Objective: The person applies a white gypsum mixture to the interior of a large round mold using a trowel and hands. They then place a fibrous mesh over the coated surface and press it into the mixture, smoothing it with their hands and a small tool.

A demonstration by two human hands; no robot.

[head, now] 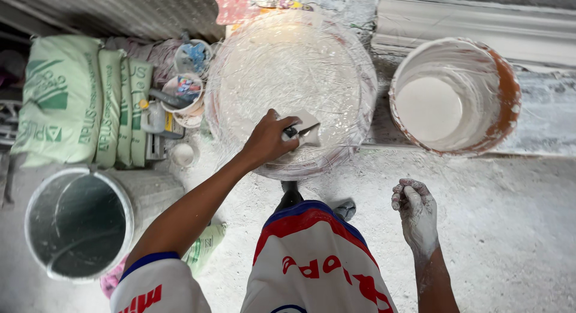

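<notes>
My left hand (268,139) reaches over a large round white mould (240,91) covered in plaster and fibre strands. It grips a small scraper (303,132) whose blade lies on the plaster near the mould's front edge. My right hand (416,212), coated in white plaster, hangs free to the right above the floor, fingers loosely curled and holding nothing.
An orange-rimmed bucket of white plaster (456,97) stands at the right. A grey bucket of water (78,223) sits front left. Green sacks (78,100) lean at the left beside small cups (186,91). White moulding strips (480,25) lie at the back right.
</notes>
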